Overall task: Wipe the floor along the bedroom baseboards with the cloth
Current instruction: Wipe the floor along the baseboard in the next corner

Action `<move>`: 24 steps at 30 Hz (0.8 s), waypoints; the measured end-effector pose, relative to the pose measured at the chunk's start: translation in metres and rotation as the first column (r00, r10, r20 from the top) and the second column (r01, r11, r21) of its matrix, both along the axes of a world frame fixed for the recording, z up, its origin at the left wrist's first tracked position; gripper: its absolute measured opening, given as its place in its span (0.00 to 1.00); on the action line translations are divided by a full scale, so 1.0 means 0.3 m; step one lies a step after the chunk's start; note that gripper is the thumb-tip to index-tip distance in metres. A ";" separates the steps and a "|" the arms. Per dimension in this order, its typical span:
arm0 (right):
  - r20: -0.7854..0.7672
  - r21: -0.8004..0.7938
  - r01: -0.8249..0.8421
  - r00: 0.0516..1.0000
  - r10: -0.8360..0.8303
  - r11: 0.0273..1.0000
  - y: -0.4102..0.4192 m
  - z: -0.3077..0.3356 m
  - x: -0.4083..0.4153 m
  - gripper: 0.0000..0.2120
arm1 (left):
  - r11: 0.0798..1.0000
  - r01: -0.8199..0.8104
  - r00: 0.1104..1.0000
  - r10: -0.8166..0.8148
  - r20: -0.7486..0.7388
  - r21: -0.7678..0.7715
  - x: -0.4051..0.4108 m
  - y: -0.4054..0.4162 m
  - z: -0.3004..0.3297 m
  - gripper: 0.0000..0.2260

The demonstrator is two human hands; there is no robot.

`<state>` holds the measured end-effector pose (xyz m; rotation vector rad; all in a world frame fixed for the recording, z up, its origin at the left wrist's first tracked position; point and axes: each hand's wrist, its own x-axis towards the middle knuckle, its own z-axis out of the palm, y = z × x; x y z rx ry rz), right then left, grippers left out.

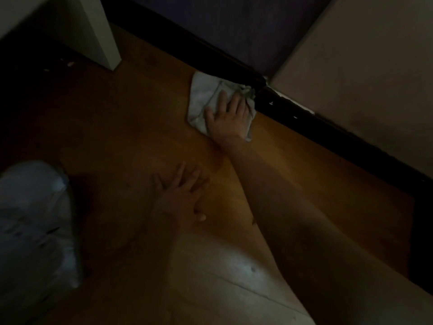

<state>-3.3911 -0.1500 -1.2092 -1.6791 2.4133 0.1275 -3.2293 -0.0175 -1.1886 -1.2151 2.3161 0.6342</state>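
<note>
Dimly lit, the head view looks down at a wooden floor (145, 127) of orange-brown boards, running up to a dark baseboard (311, 116) that crosses the picture from upper middle to the right edge. Above the baseboard, the wall is purple (234, 26) on the left and pale beige (363, 62) on the right, meeting at a corner.

A pale, crumpled cloth (203, 97) lies on the floor, its far edge touching the baseboard just below that wall corner. The right hand (228, 116) rests flat on top of the cloth, fingers straight and spread, pointing toward the baseboard; it presses the cloth down rather than clutching it. The bare right forearm stretches back toward the lower right corner of the picture.

The left hand (180, 195) lies on the bare floor nearer the person, well apart from the cloth, palm down with fingers relaxed and slightly spread, holding nothing.

At the upper left, a white furniture panel (98, 36) stands on the floor, with deep shadow and a few pale specks of debris (70, 64) beside it. At the lower left edge sits a blurred pale blue-white shape (35, 219), too unclear to identify. No brands, labels or writing can be read anywhere.
</note>
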 end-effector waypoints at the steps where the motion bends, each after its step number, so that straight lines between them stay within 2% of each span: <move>1: 0.011 -0.001 0.020 1.000 -0.020 1.000 0.001 -0.007 0.022 0.32 | 1.000 0.000 1.000 0.000 -0.003 0.003 0.000 0.002 -0.003 0.40; 6: 0.007 -0.025 -0.036 0.999 0.036 0.999 0.022 -0.023 0.011 0.33 | 1.000 0.006 1.000 -0.006 -0.006 -0.005 0.005 0.003 -0.012 0.40; 10: -0.005 -0.044 0.002 1.000 -0.002 0.999 0.035 -0.016 0.020 0.33 | 1.000 0.006 1.000 -0.006 -0.004 0.012 -0.001 -0.001 -0.002 0.41; 14: 0.017 -0.039 -0.056 0.998 0.057 0.998 0.037 -0.013 0.002 0.33 | 1.000 -0.005 1.000 0.005 -0.013 0.010 -0.002 -0.002 -0.009 0.41; 24: 0.033 -0.009 0.024 0.999 -0.023 1.000 0.021 -0.016 0.010 0.33 | 1.000 -0.002 1.000 0.002 -0.015 0.018 -0.003 -0.007 -0.005 0.41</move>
